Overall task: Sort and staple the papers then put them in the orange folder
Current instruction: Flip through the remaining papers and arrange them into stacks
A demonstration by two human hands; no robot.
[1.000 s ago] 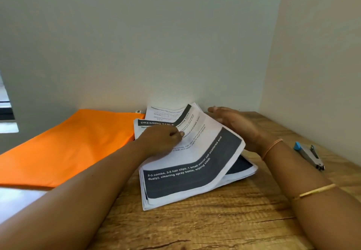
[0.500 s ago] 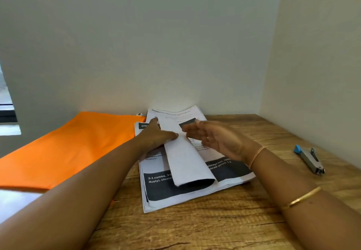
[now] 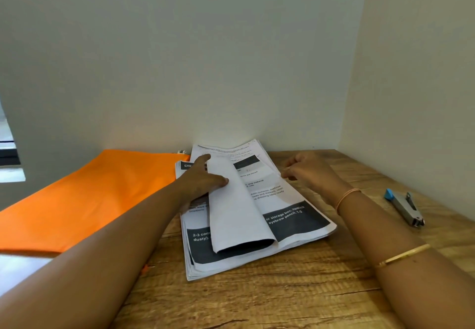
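Observation:
A stack of printed papers [image 3: 295, 215] with dark bands lies on the wooden desk, its far end against the back wall. The top sheet [image 3: 236, 208] is folded over leftward, white back up. My left hand [image 3: 203, 182] lies flat on that folded sheet with fingers straight, pressing it down. My right hand [image 3: 305, 172] hovers at the stack's right edge, fingers loosely curled, holding nothing. The orange folder [image 3: 84, 200] lies flat to the left, touching the stack's far left corner. A grey stapler [image 3: 404, 206] with a blue end lies on the desk to the right.
The wooden desk [image 3: 282, 298] sits in a corner, with white walls at the back and right. A window edge shows at the far left. A small object [image 3: 181, 151] peeks out behind the folder at the back wall.
The top sheet has been turned over from right to left. My left hand now presses it flat, and my right hand has let go and moved right to the stack's edge.

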